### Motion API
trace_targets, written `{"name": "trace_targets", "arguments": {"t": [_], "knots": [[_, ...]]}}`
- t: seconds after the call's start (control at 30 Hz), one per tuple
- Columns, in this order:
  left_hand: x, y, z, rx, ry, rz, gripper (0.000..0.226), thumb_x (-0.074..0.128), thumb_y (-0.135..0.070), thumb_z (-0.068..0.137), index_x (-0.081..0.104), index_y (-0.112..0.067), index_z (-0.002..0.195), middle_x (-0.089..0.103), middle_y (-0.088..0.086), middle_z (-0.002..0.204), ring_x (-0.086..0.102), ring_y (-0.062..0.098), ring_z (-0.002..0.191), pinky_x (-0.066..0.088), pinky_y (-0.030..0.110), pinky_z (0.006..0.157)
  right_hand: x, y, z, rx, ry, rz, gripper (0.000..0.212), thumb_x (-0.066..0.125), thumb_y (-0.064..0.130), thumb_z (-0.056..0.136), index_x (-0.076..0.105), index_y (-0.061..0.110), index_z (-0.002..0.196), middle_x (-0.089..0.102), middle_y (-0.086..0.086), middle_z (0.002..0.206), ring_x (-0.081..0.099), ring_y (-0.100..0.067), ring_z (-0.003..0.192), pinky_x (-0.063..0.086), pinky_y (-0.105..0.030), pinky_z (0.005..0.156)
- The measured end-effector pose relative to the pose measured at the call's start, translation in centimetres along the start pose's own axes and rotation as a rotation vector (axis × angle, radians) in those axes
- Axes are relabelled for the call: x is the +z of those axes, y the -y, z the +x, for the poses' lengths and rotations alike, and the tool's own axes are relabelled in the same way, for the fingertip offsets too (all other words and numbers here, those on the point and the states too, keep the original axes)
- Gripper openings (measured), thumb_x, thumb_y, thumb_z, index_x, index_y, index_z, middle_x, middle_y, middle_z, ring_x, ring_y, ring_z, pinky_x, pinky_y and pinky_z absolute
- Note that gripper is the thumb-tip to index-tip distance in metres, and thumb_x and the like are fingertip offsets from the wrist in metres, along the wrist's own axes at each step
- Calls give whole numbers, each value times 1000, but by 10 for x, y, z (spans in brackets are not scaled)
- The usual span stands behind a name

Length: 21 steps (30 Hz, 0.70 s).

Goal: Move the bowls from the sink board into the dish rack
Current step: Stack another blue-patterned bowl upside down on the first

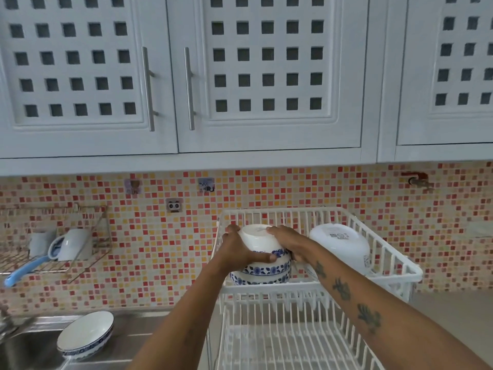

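A white dish rack [394, 259] with two tiers stands against the tiled wall at the right. In its upper tier I hold an upside-down white bowl with a blue flower band [257, 241], set on top of another blue-patterned bowl [260, 279]. My left hand [240, 249] grips its left side and my right hand [289, 243] its right side. A plain white bowl [341, 245] leans upside down further right in the same tier. One more blue-rimmed bowl [85, 333] sits upright on the steel sink board [138, 329] at the lower left.
The sink basin [24, 351] and a tap are at the far left edge. A wire wall shelf [53, 263] holds a white mug and a blue-handled tool. White wall cupboards [165, 76] hang overhead. The rack's lower tier [280, 343] has bare bars.
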<state>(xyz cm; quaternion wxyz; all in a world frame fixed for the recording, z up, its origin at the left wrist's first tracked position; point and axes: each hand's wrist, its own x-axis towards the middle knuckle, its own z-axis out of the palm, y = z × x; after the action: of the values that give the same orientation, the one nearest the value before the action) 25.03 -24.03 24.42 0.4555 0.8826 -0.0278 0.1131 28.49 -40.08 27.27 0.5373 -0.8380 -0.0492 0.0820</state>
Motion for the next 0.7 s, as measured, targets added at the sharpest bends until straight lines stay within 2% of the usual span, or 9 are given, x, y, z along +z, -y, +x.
{"name": "trace_targets", "arguments": {"t": [0.07,0.13,0.2,0.3,0.47,0.53,0.63,0.7], "knots": [[1,0,-1,-26,19,-14,129,94,-51,40,21,-17,141,41,9,138,48,30,126,52,45,100,0,-2,-2,-26,6,-25,57,40,41,96,32,15,146,49,-14,142,57,-29,113,55,-39,82],[2,1,-3,-57,51,-31,132,95,-47,40,17,-18,143,39,8,139,45,30,128,53,44,99,2,-4,-2,-72,14,-100,60,37,45,95,26,20,150,38,-12,152,50,-30,126,49,-46,100],[1,2,-3,-73,76,-44,140,93,-50,30,14,-23,142,39,8,139,45,30,130,55,45,97,3,-4,-5,-127,15,-176,55,32,43,98,26,25,149,31,-9,156,44,-29,131,43,-44,105],[1,5,-2,-81,86,-78,144,90,-58,26,13,-26,143,38,7,140,45,29,131,53,45,99,5,-3,-12,-155,-7,-182,49,29,39,100,29,26,148,30,-9,156,44,-27,129,43,-38,102],[0,-2,3,-207,67,-353,147,72,-88,27,12,-32,150,32,12,152,47,35,132,50,50,102,5,-2,-15,-176,-4,-72,46,33,39,101,40,24,144,42,-8,149,50,-26,124,44,-35,97],[0,-3,4,-231,68,-359,136,69,-84,39,16,-27,151,38,14,149,52,35,127,52,49,99,6,-3,-11,-173,-26,-78,46,35,36,100,39,24,144,42,-9,150,52,-26,122,46,-34,92],[2,-5,1,-243,71,-333,107,68,-64,63,21,-21,149,42,16,144,56,36,122,56,50,92,7,-7,-5,-172,-34,-75,43,34,28,101,40,21,143,46,-11,146,54,-25,111,46,-34,90],[0,-8,-3,-245,76,-304,99,67,-63,68,22,-22,147,40,17,145,54,38,124,55,50,94,9,-8,-1,-170,-58,-110,43,32,28,101,42,21,142,47,-11,144,54,-25,112,46,-36,94]]}}
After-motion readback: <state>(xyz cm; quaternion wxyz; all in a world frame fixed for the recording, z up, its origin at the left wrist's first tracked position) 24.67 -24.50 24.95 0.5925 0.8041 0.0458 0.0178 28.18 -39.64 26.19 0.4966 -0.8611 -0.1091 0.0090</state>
